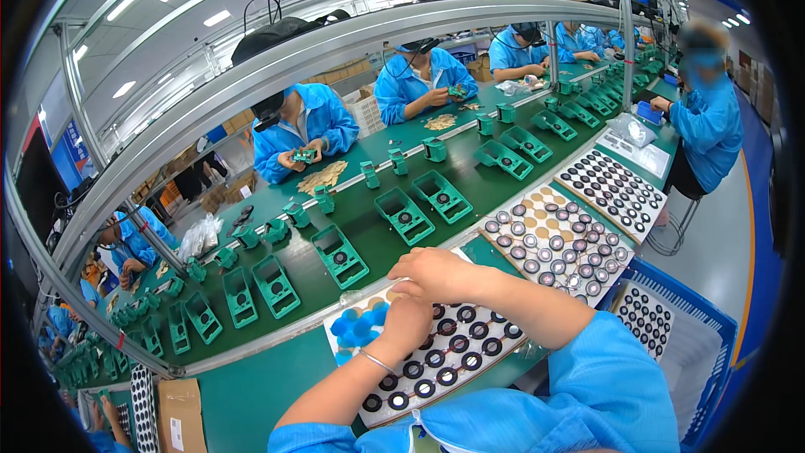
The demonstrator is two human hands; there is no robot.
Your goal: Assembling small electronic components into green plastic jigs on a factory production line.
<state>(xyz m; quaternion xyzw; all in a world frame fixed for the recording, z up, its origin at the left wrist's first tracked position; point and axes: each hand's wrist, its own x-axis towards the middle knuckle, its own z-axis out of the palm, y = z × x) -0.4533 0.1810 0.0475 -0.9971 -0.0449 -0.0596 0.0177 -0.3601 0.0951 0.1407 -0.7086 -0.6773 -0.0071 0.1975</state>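
Note:
My left hand [407,320] and my right hand [438,274] meet over the far edge of a white tray [454,378] set with rows of small round black-ringed parts that look like speakers. Both hands are closed, fingertips bent together; whatever lies between them is hidden. A metal bangle [376,361] circles my left wrist. Beside my left hand, a cluster of blue discs [356,329] lies on the tray's left end, with tan discs [384,294] around it.
Past the tray runs a green conveyor [281,329] carrying green plastic housings [340,256]. More trays of round parts [560,239] extend to the right, above a blue crate [719,352]. A cardboard piece [182,416] lies at lower left. People in blue work across the line.

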